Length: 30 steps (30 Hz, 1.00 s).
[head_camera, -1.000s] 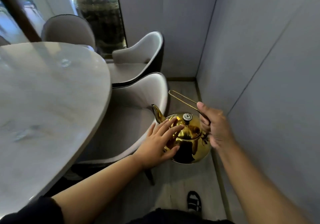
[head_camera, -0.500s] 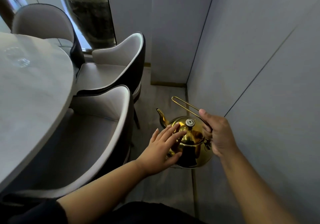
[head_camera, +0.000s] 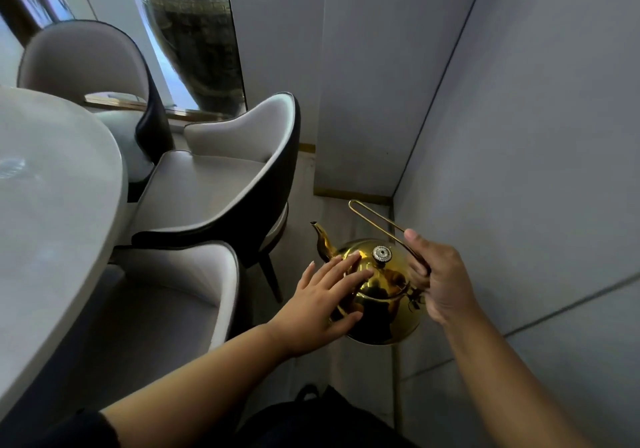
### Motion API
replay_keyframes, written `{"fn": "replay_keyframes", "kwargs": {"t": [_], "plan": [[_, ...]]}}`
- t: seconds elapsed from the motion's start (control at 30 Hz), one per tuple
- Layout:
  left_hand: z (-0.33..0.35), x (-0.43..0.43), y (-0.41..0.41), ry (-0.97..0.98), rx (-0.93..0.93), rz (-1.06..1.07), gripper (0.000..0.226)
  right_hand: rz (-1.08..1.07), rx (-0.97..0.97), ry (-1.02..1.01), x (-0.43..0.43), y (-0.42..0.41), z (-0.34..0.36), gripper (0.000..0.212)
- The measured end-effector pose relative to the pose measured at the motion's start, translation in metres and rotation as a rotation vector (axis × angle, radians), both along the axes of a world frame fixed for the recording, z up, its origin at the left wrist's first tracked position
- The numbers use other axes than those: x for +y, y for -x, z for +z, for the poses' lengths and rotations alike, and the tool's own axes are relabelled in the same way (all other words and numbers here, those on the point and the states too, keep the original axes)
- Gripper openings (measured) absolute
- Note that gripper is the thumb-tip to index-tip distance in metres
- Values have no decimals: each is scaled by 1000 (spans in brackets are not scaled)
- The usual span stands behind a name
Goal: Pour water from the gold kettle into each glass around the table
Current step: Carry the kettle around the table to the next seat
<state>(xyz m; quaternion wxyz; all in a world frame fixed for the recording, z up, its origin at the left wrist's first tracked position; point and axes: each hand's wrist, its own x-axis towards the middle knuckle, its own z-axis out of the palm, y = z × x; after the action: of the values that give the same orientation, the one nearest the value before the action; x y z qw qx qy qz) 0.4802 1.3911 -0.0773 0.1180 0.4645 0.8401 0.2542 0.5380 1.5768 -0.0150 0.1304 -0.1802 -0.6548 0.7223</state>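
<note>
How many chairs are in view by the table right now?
3. One chair sits nearest, beside the left hand; the second is just beyond it; the third is farthest, by the window. More may be hidden out of frame around the table.

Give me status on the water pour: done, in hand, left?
Done: nothing can be confirmed; no filled glass is clear in view. In hand: right hand grips the gold kettle by its handle, left hand flat on its side, carried beside the chairs. Left: a faint glass on the table, contents unreadable, plus any glasses out of view.
</note>
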Motion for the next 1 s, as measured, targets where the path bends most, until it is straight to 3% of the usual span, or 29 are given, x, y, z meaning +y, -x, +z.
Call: {"fn": "replay_keyframes", "kwargs": {"t": [0.4, 1.0], "plan": [[11, 86, 179, -13, 6, 50, 56, 25, -13, -22, 79, 177, 8, 59], [7, 237, 453, -28, -97, 268, 57, 303, -43, -45, 239, 502, 9, 52]]}}
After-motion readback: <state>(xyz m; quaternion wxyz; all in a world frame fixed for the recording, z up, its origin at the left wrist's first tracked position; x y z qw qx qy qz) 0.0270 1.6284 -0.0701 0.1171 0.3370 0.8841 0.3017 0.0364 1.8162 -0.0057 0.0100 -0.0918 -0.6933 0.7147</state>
